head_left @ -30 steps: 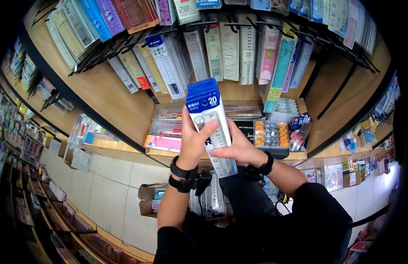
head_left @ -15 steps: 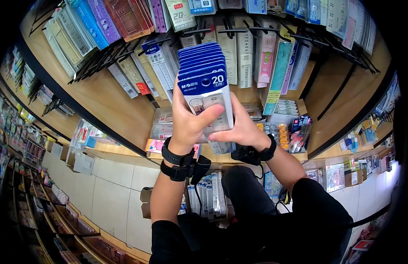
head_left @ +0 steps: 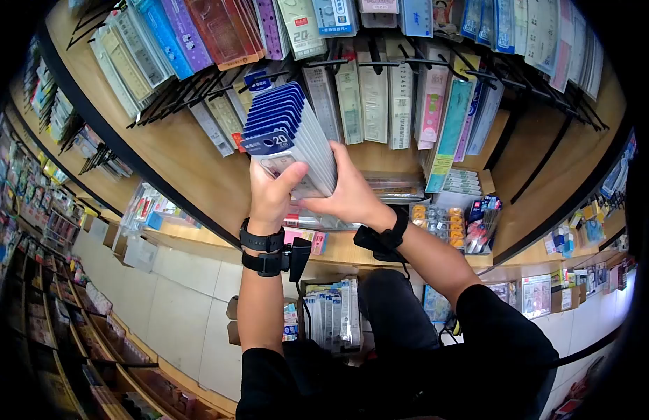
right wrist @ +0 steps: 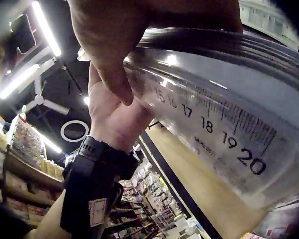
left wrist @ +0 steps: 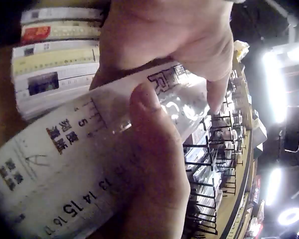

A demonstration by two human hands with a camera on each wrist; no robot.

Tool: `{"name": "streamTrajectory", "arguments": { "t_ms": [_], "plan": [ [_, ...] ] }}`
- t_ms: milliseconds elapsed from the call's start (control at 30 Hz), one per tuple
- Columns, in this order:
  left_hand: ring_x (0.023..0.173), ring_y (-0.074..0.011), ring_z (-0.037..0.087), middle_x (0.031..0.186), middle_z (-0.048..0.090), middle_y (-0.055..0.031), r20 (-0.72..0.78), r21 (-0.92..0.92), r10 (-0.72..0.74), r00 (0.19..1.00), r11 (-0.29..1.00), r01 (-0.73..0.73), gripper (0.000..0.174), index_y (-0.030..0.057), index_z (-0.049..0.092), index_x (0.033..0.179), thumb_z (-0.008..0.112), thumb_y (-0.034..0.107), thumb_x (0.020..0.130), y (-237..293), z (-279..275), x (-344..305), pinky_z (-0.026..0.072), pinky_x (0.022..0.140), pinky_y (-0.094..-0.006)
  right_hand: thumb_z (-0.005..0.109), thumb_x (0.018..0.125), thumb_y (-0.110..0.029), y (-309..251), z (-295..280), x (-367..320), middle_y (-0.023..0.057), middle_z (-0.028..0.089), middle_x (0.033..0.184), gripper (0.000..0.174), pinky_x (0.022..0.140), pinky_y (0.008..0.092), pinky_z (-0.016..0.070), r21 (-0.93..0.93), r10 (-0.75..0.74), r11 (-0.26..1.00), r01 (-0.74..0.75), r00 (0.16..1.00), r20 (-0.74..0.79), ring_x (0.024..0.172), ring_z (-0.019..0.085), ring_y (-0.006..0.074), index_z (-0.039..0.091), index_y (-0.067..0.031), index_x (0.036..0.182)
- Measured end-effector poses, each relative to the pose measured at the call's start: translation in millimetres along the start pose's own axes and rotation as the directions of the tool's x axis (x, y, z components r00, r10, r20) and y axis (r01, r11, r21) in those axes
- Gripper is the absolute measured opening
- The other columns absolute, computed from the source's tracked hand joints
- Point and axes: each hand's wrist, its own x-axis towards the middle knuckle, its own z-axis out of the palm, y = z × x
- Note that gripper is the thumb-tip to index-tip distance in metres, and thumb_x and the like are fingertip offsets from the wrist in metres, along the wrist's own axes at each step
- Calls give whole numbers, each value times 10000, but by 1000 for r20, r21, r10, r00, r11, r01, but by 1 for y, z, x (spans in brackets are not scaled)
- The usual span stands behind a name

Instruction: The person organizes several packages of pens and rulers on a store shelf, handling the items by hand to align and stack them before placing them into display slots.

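Both hands hold a thick stack of packaged clear rulers (head_left: pixel 314 143), fanned at the top so the blue header cards show in steps. The front card is marked 20 cm. My left hand (head_left: pixel 268 199) grips the lower left side, its thumb across the front pack. My right hand (head_left: pixel 352 189) clasps the stack from the right and below. Printed scales show through the plastic on the front ruler (left wrist: pixel 65 144) in the left wrist view. In the right wrist view, the ruler's end (right wrist: pixel 239 149) reads up to 20. The stack tilts up-left, overlapping the hanging packs behind it.
Black hooks (head_left: pixel 380 64) with hanging ruler packs (head_left: pixel 373 105) run across the rack. On the wooden shelf below stand boxes of orange-and-grey small items (head_left: pixel 440 222) and pens (head_left: pixel 484 217). A box of ruler packs (head_left: pixel 331 311) sits low by the person's knee.
The stack was raised from over the lower shelf toward the hooks, then shifted left and tilted up-left. Its header cards have spread into a fan. Both hands keep their hold.
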Motion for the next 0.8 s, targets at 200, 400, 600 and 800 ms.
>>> {"name": "streamTrajectory", "arguments": {
  "t_ms": [200,400,600,800],
  "plan": [
    [925,-150,597,1052,600,-81,-56,146,56,997,988,-47,522,0,474,1161,754,84,729,1,2,6,483,828,-298,839,590,-222,-7,5,5,215,476,1230,999,957,361,415,34,25,999,-25,999,-21,1131,506,273,234,59,1333],
    [924,-135,591,1044,602,-65,-43,190,39,998,981,-31,496,10,478,1163,745,138,765,3,6,13,473,835,-289,829,616,-197,-11,1,10,179,487,1210,938,944,351,425,99,-7,995,8,1000,-9,1107,511,231,258,48,1318],
    [909,-116,577,1034,594,-60,-36,236,45,998,971,-36,501,11,473,1163,746,148,766,17,19,14,473,812,-273,824,639,-181,-15,6,5,158,477,1202,891,936,358,432,276,80,957,-91,996,51,1088,516,225,275,42,1304],
    [851,-102,579,965,613,-38,-26,235,4,1000,972,2,465,18,503,1133,744,164,763,35,31,19,472,763,-256,781,698,-109,-48,13,-8,141,482,1186,816,905,341,465,503,255,818,-279,960,118,1071,528,201,262,37,1310]
  ]
}}
